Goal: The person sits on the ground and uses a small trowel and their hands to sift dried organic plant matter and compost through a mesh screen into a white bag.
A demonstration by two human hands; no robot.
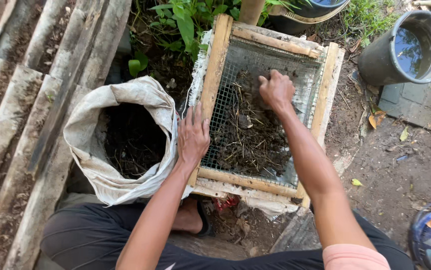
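Where bare brown dirt fills the right of the frame and grey weathered planks slant down the left, a person crouches outdoors over a sieve at centre. It is one wooden frame with wire mesh across it, tilted slightly, and on the mesh lies a heap of dark soil, twigs and roots. Two hands are at work. The left hand lies flat with fingers spread along the sieve's left rail, gripping nothing. The right hand is curled, knuckles up, pressing into the heap near the upper middle of the mesh. Just beside the sieve, centre left, one pale sack stands with its mouth rolled open, dark compost inside. At upper right, one grey bucket holds water. Green leaves crowd the top edge. A second dark tub shows only partly at the top.
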